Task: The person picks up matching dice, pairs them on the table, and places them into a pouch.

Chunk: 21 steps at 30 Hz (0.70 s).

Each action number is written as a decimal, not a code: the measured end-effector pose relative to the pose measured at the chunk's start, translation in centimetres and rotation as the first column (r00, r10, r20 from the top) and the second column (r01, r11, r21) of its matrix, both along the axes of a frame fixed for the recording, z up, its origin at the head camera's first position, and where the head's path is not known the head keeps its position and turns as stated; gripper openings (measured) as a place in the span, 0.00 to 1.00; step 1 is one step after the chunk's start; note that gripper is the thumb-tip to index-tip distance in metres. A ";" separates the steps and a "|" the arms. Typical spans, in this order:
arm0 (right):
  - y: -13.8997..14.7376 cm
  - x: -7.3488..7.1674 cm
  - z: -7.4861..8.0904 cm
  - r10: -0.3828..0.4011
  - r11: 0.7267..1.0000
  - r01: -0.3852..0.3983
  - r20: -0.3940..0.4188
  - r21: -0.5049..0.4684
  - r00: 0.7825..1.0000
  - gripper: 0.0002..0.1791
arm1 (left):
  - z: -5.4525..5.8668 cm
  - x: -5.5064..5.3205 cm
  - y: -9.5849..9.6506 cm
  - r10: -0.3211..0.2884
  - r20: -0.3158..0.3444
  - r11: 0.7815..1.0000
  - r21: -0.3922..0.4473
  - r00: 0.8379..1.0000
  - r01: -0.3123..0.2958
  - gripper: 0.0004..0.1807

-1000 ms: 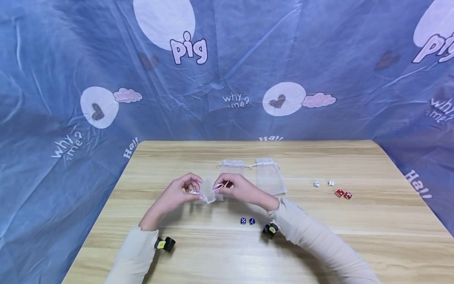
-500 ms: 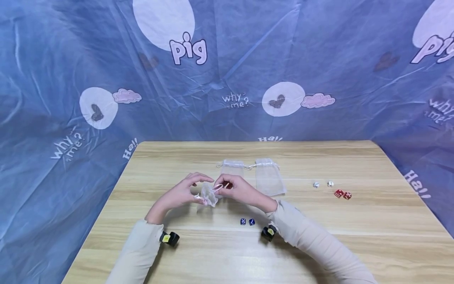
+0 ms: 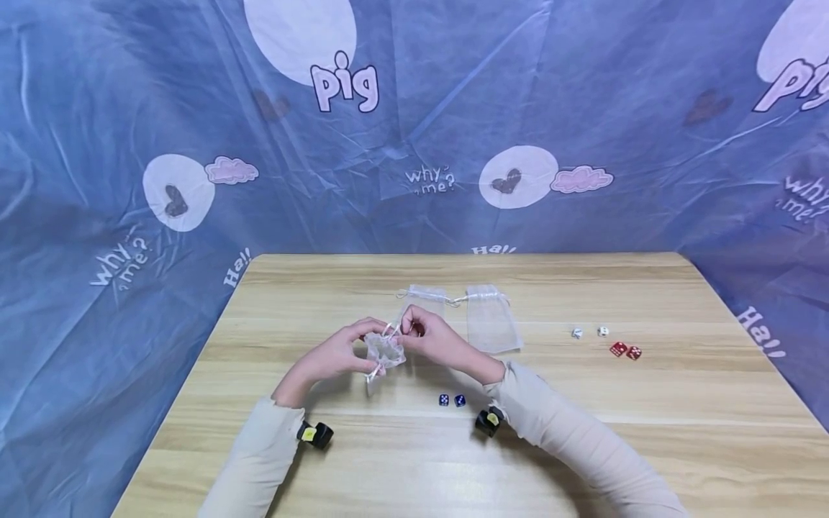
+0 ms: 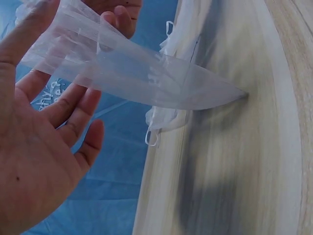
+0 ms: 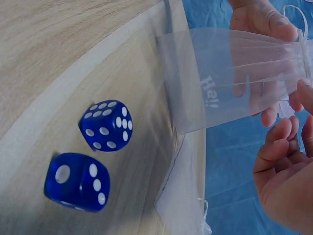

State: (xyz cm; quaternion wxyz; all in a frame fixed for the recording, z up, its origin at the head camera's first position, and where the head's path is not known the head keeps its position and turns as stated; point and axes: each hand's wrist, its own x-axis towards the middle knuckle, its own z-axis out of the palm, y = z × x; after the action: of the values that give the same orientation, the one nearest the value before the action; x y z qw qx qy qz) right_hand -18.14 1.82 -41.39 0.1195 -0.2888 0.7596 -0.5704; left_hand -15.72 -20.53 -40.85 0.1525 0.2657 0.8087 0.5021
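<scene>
A sheer white organza drawstring pouch is held upright between both hands, its gathered mouth spread. My left hand grips the left side of the mouth, thumb near and fingers behind the fabric. In the left wrist view the pouch tapers down to a corner right at the tabletop. My right hand pinches the mouth's right edge by the white cord, fingers curled. See-through and flat, the pouch shows nothing inside in the right wrist view. Two blue dice lie on the table, nearer me than the hands.
Behind the hands, two more organza pouches lie flat, a left pouch partly hidden and a right pouch. Farther right are two white dice and two red dice. A blue printed cloth hangs round the wooden table.
My left hand has moved right and taken a wider grip on the pouch's mouth. The right fingers have shifted slightly up along the rim. The mouth is now spread wider; the dice have not moved.
</scene>
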 end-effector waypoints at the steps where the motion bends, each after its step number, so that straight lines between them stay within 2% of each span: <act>1: 0.0 0.0 0.0 0.000 1.000 0.000 0.001 0.000 1.000 0.09 | 0.0 0.0 0.0 0.000 0.009 1.000 -0.002 1.000 0.000 0.30; 9: 0.0 0.0 -0.2 0.009 1.000 -0.010 0.016 0.003 1.000 0.08 | -0.3 0.1 0.1 0.000 0.013 1.000 -0.011 1.000 0.000 0.27; 15: 1.3 -0.2 0.7 0.029 0.998 -0.030 0.012 0.053 0.999 0.09 | -0.3 0.1 -0.3 0.015 0.011 1.000 -0.024 1.000 -0.014 0.27; 18: 2.7 -0.2 1.2 0.073 0.991 -0.073 0.002 0.113 0.997 0.12 | -0.3 0.1 -0.4 0.025 0.011 0.999 -0.030 1.000 -0.025 0.27; 21: 4.4 -0.1 1.4 0.146 0.970 -0.141 -0.015 0.197 0.989 0.15 | -0.5 0.1 -0.4 0.027 0.012 0.999 -0.028 1.000 -0.026 0.26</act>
State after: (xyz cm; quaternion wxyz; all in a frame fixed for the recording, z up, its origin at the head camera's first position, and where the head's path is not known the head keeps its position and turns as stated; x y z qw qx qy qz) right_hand -18.23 6.19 -39.95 0.1773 -0.3381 0.7908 -0.4785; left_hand -15.66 -20.91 -41.33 0.1546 0.2496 0.8181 0.4945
